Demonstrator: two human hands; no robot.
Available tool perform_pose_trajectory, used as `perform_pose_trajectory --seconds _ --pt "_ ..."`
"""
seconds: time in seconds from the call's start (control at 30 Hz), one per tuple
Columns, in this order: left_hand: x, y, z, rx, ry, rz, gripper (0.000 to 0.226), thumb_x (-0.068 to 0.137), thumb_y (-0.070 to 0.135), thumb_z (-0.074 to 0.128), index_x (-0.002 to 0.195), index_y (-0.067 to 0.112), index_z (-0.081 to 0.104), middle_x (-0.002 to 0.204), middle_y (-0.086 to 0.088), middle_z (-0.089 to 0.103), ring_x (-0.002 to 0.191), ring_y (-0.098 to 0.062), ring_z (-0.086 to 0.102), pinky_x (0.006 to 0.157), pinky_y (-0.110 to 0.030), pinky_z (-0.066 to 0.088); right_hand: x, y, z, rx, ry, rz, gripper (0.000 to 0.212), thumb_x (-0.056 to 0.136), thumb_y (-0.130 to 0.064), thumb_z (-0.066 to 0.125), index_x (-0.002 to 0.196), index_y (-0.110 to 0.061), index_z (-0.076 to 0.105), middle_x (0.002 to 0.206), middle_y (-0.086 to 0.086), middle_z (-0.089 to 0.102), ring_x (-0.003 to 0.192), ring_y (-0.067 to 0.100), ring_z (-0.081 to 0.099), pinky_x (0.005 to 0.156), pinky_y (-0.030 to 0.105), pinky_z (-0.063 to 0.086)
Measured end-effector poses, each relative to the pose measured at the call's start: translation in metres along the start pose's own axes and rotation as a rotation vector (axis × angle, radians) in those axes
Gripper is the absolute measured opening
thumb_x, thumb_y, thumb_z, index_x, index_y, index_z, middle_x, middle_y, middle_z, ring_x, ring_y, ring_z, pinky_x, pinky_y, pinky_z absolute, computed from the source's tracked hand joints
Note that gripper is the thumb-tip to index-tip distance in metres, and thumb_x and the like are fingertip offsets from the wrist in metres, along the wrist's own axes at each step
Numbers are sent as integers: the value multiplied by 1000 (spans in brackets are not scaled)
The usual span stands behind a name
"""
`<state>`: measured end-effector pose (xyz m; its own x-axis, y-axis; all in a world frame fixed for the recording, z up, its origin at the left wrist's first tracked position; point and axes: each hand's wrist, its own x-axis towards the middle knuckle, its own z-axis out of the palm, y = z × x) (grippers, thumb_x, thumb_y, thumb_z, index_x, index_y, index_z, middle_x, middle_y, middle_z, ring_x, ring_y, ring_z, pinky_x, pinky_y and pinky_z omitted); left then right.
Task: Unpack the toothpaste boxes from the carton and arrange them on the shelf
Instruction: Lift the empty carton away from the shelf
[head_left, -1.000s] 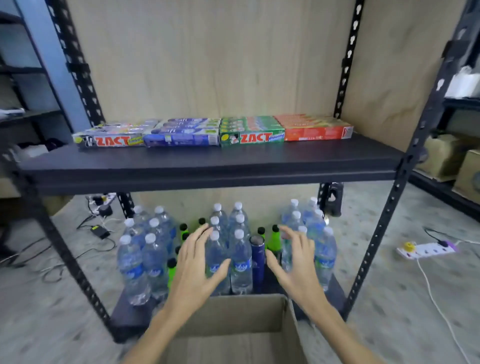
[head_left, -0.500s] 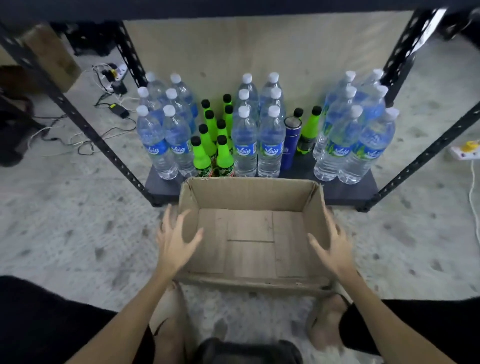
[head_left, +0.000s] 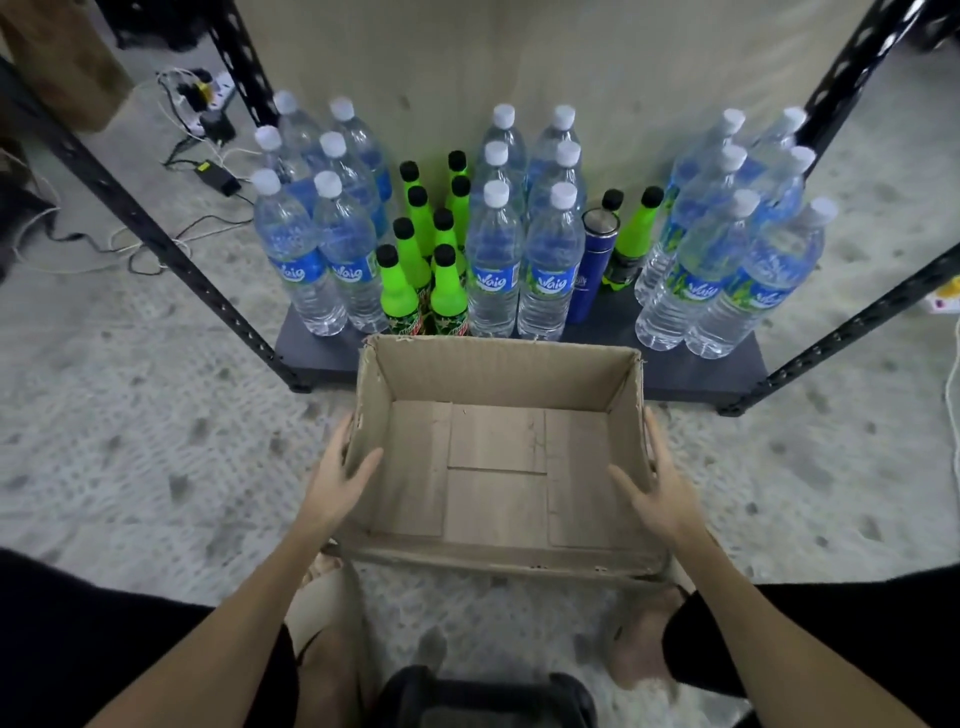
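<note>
Between the two hands sits the carton (head_left: 496, 452), open-topped on the floor and showing nothing but its bare cardboard bottom — no toothpaste boxes are left inside. A second ago both hands were raised in front of the bottles with the upper shelf and its row of toothpaste boxes in sight; now the view has dropped, that shelf is out of frame, and the hands have come down to the carton's sides. The left hand (head_left: 335, 480) has its thumb hooked over the left wall and its fingers spread along the outside, taking hold of that edge. The right hand (head_left: 662, 491) mirrors it on the right wall, thumb inside, fingers outside, loosely closed round the cardboard.

Just beyond the fingertips, past the carton's far wall, the bottom shelf (head_left: 691, 371) carries water bottles (head_left: 493, 260), green bottles (head_left: 397, 291) and a blue flask (head_left: 592, 270).

Judging from the empty carton, the unpacking looks finished — the two-handed hold suggests the carton is about to be lifted or moved aside.
</note>
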<state>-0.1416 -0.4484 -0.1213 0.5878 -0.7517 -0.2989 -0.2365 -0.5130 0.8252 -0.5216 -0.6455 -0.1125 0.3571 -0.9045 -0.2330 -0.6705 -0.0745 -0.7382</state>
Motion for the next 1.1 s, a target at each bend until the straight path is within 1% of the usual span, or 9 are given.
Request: perform_pose_trajectory --seconds 0.1,0.27,0.43,0.5,0.6,0.73,0.83,0.93,1.1 --pt "0 -19 -11 -15 -40 50 70 98 41 54 158 30 21 162 12 30 149 -6 26 122 -47 27 0 -5 2 -10 -40 -50 96 91 -41 71 154 -57 2 159 -21 32 138 20 49 104 44 49" --pt "-19 -23 -45 -51 -7 56 61 101 31 50 157 31 24 160 11 33 149 -8 27 122 -44 27 -1 -30 20 82 -136 -142 99 91 -20 73 160 -39 5 162 -21 24 144 0 32 104 5 30" --pt "-54 -18 -63 -75 -67 167 55 105 1 38 155 23 30 161 9 31 147 4 25 120 -22 25 8 -38 32 13 -124 -187 108 90 -8 72 157 -50 -1 153 -43 16 139 3 30 115 36 33" --pt "-55 -21 -67 -134 -6 109 60 105 11 45 157 30 22 158 14 29 145 3 29 118 -24 28 9 -44 31 -33 -127 -190 112 89 -1 71 156 -52 -3 143 -57 12 136 4 30 111 32 32" --pt "-51 -13 -68 -236 63 55 71 101 15 57 159 24 17 150 19 28 137 3 34 107 -9 34 3 -55 25 -14 -138 -204 111 90 2 69 154 -56 0 147 -52 16 140 1 29 106 21 31" --pt "-44 -14 -64 -273 38 76 73 95 12 65 157 21 28 157 16 31 144 1 31 120 -30 30 3 -48 21 35 -166 -234 109 89 4 69 153 -59 7 159 -38 16 151 5 22 118 25 24" --pt "-42 -18 -68 -161 114 78 59 96 12 65 150 15 42 149 13 45 136 4 40 118 -31 33 0 -48 26 93 -175 -235 108 87 6 69 157 -49 9 159 -36 19 151 3 22 122 37 21" --pt "-41 -26 -74 -123 175 100 46 98 11 61 142 21 51 130 40 53 122 21 46 113 -25 38 -4 -59 31 135 -196 -227 105 87 13 66 160 -34 8 161 -33 14 153 4 15 124 33 15" --pt "-55 -49 -109 -151 220 104 46 100 26 61 141 42 49 141 33 50 138 2 43 116 -34 36 -1 -83 52 145 -275 -251 108 87 10 68 161 -32 2 167 -21 6 154 3 8 127 41 10"
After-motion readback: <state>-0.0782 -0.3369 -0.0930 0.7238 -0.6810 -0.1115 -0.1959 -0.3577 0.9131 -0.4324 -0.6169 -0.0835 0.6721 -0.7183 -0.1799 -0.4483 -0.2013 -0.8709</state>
